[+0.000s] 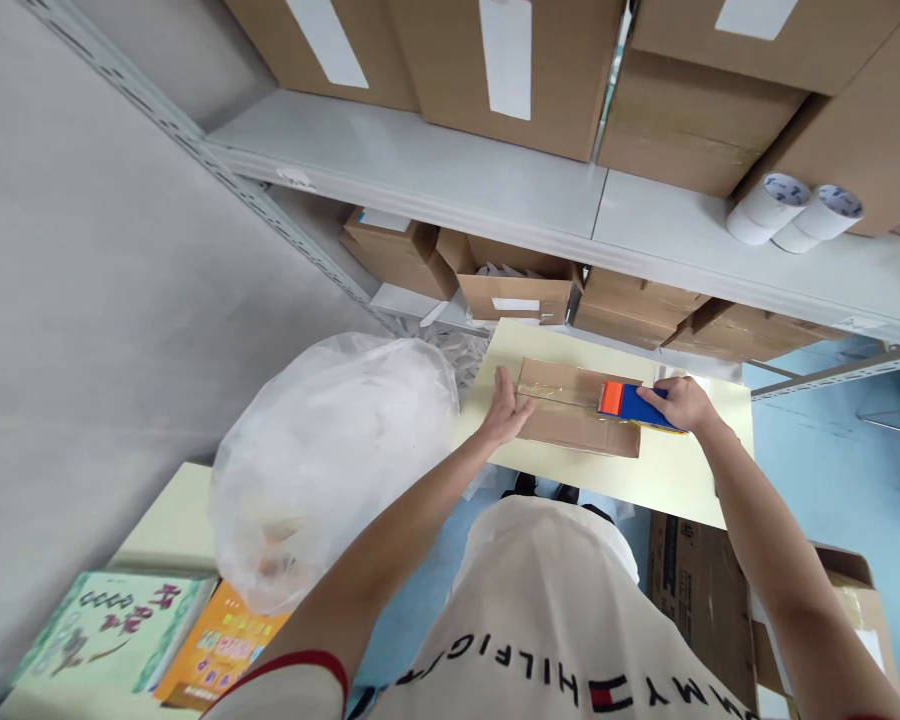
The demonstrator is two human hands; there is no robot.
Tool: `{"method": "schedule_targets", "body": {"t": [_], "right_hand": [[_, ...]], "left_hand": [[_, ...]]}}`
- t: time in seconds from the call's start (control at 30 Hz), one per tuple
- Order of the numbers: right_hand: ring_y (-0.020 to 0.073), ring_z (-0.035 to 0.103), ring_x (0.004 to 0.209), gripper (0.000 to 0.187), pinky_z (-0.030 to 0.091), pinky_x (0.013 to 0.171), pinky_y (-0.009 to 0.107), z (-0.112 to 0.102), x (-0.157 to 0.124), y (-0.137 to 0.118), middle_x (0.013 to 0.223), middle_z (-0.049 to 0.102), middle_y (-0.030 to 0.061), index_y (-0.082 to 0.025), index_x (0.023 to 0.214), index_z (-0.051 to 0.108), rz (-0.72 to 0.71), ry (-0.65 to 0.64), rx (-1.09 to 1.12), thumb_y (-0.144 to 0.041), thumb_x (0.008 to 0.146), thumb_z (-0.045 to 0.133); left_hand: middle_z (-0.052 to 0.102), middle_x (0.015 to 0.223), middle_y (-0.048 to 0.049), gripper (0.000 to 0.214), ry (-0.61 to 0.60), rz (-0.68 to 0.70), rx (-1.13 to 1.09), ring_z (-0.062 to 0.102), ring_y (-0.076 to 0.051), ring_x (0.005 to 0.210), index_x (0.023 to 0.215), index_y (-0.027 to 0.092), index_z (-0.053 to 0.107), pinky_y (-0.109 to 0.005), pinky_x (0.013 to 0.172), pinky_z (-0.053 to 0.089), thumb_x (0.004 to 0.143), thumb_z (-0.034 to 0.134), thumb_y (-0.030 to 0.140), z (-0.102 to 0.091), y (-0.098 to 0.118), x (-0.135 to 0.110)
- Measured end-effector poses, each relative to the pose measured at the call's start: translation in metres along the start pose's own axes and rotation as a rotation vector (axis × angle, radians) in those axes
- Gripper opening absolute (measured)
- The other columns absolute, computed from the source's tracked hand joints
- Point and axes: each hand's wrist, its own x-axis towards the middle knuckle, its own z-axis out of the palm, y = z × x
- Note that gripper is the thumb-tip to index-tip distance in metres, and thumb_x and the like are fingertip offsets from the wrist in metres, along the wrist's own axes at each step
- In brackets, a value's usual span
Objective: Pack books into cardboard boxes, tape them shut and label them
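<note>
A flat brown cardboard box [562, 425] lies on the pale yellow table [682, 480], with shiny clear tape along its middle seam. My right hand [681, 402] is closed around a blue and orange tape dispenser [630, 402], whose orange end rests over the right part of the box. At the box's left end is my left hand [505, 410], fingers spread, its thumb and fingertips against the edge. The underside of the dispenser is hidden.
A large white plastic bag [337, 450] bulges left of the table. Behind it stands a metal shelf [420, 165] with cartons and tape rolls [769, 207]. Printed booklets [112, 630] lie at lower left, and more cartons [709, 590] sit on the floor to the right.
</note>
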Motion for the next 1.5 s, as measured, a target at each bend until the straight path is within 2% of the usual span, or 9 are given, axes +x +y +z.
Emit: {"method": "schedule_targets", "body": {"t": [0.13, 0.3, 0.57, 0.67, 0.87, 1.07, 1.23, 1.37, 1.5], "right_hand": [[0.0216, 0.064, 0.068, 0.059, 0.040, 0.062, 0.030, -0.006, 0.000, -0.008, 0.065, 0.067, 0.0077, -0.022, 0.059, 0.059, 0.002, -0.032, -0.017, -0.064, 0.092, 0.034], [0.0203, 0.061, 0.064, 0.058, 0.039, 0.059, 0.030, -0.010, -0.001, -0.002, 0.063, 0.065, 0.0063, -0.022, 0.060, 0.059, -0.032, -0.068, 0.055, -0.064, 0.092, 0.036], [0.0224, 0.065, 0.068, 0.058, 0.044, 0.064, 0.030, 0.025, -0.016, 0.113, 0.063, 0.068, 0.0064, -0.022, 0.063, 0.065, 0.109, -0.179, 0.063, -0.067, 0.088, 0.038], [0.0241, 0.067, 0.075, 0.056, 0.045, 0.067, 0.030, 0.048, -0.008, 0.122, 0.070, 0.071, 0.0074, -0.022, 0.071, 0.069, 0.099, -0.190, 0.054, -0.067, 0.088, 0.041], [0.0236, 0.067, 0.075, 0.056, 0.045, 0.068, 0.030, 0.055, 0.006, 0.113, 0.071, 0.070, 0.0082, -0.021, 0.071, 0.068, 0.057, -0.214, 0.067, -0.066, 0.089, 0.040], [0.0221, 0.066, 0.073, 0.061, 0.045, 0.067, 0.029, 0.041, -0.015, 0.148, 0.068, 0.069, 0.0070, -0.021, 0.073, 0.069, 0.104, -0.330, 0.093, -0.064, 0.093, 0.032], [0.0314, 0.069, 0.091, 0.064, 0.047, 0.072, 0.036, 0.034, -0.011, 0.100, 0.095, 0.072, 0.0188, -0.015, 0.096, 0.074, 0.224, -0.364, -0.140, -0.067, 0.091, 0.037], [0.0314, 0.070, 0.091, 0.046, 0.047, 0.075, 0.037, 0.039, -0.004, 0.048, 0.097, 0.073, 0.0221, -0.011, 0.099, 0.073, 0.155, -0.283, -0.198, -0.045, 0.097, 0.042], [0.0301, 0.071, 0.082, 0.051, 0.046, 0.067, 0.033, 0.059, -0.029, 0.053, 0.089, 0.073, 0.0212, -0.010, 0.094, 0.070, 0.271, -0.154, -0.142, -0.050, 0.097, 0.039]], "left_hand": [[0.005, 0.163, -0.0271, 0.145, -0.173, 0.282, 0.438, -0.001, -0.043, 0.151, 0.155, 0.003, 0.008, -0.059, 0.120, -0.003, 0.050, 0.070, 0.081, -0.005, 0.035, 0.012], [0.011, 0.161, -0.0305, 0.153, -0.253, 0.250, 0.634, 0.007, -0.042, 0.151, 0.154, -0.004, 0.009, -0.051, 0.122, 0.000, 0.042, 0.072, 0.081, 0.002, 0.049, 0.021], [0.006, 0.162, -0.0293, 0.155, -0.313, 0.203, 0.748, 0.004, -0.043, 0.151, 0.154, -0.004, 0.009, -0.052, 0.121, -0.003, 0.042, 0.069, 0.085, -0.002, 0.047, 0.023], [0.003, 0.161, -0.0302, 0.153, -0.371, 0.205, 0.803, 0.000, -0.046, 0.150, 0.154, -0.004, 0.010, -0.059, 0.118, -0.007, 0.045, 0.065, 0.088, 0.019, 0.069, 0.023], [0.010, 0.165, -0.0165, 0.114, -0.565, 0.518, 0.767, 0.004, -0.034, 0.153, 0.157, 0.008, 0.012, -0.051, 0.121, -0.004, 0.075, 0.052, 0.076, 0.107, 0.140, 0.026], [0.016, 0.164, -0.0179, 0.100, -0.562, 0.475, 0.763, 0.010, -0.032, 0.152, 0.155, 0.005, 0.020, -0.047, 0.122, 0.004, 0.080, 0.057, 0.060, 0.118, 0.150, 0.028], [0.023, 0.163, -0.0163, 0.076, -0.554, 0.508, 0.786, 0.013, -0.038, 0.151, 0.144, 0.015, 0.047, -0.058, 0.119, 0.011, 0.080, 0.060, 0.055, 0.117, 0.151, 0.026], [0.033, 0.158, -0.0167, 0.064, -0.541, 0.471, 0.842, 0.016, -0.040, 0.149, 0.127, 0.016, 0.063, -0.063, 0.117, 0.014, 0.076, 0.065, 0.056, 0.124, 0.161, 0.027], [0.024, 0.162, -0.0181, 0.087, -0.527, 0.436, 0.762, 0.013, -0.041, 0.150, 0.141, 0.018, 0.052, -0.066, 0.116, 0.011, 0.071, 0.066, 0.068, 0.125, 0.163, 0.028]]}}
